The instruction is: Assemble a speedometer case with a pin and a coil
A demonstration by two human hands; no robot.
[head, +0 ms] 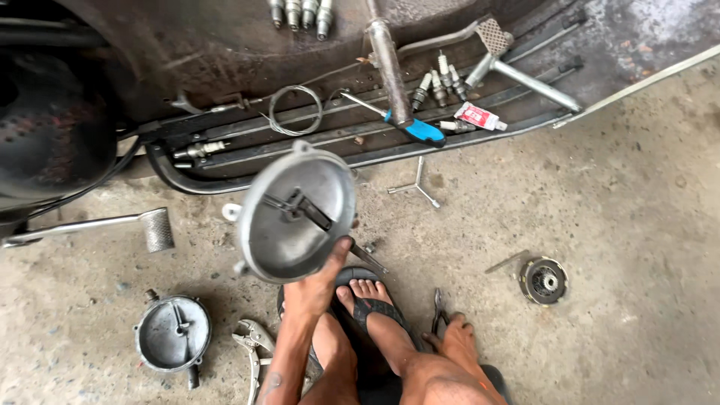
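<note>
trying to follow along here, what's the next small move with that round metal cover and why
Probably close the right hand on the pliers its fingers rest on. The left hand holds the round metal cover tilted up, inner side showing, with a dark lever piece across its middle, so a tool there seems the likely next step.

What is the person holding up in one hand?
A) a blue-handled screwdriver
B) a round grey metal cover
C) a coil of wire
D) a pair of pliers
B: the left hand grips the round grey metal cover by its lower rim, lifted above the concrete floor; the screwdriver, the wire coil and the pliers all lie untouched.
</note>
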